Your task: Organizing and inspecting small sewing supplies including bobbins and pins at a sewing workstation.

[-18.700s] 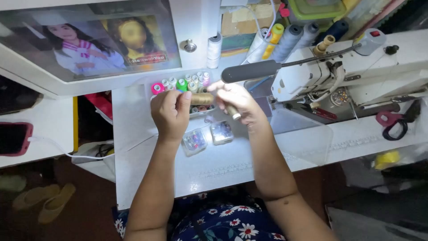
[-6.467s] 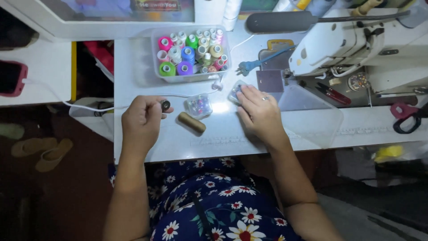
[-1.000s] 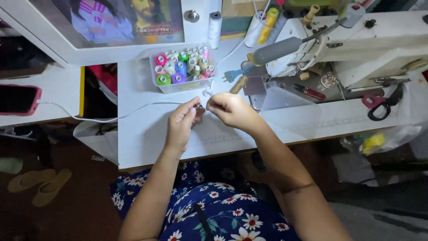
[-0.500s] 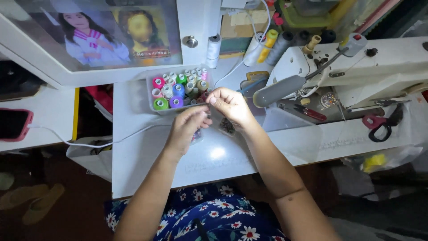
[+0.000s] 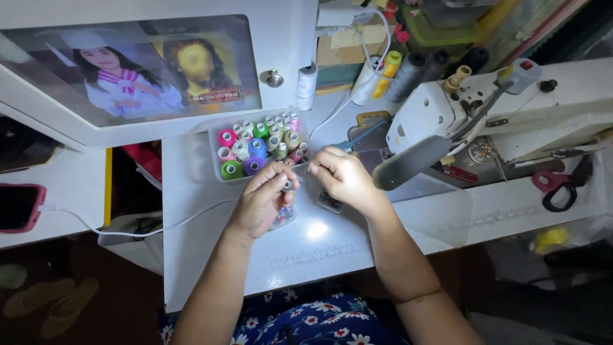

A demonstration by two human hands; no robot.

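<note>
Left hand (image 5: 258,204) has its fingertips pinched on a tiny metal bobbin (image 5: 288,185), which sits just right of that hand, facing the right hand (image 5: 341,179). The right's fingers are bunched close together, maybe on thread, can't tell. Just behind: clear plastic box (image 5: 220,137) of glossy coloured spools.

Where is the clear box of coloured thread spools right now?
The clear box of thread spools sits on the white table, just beyond the left hand and left of the sewing machine.
</note>
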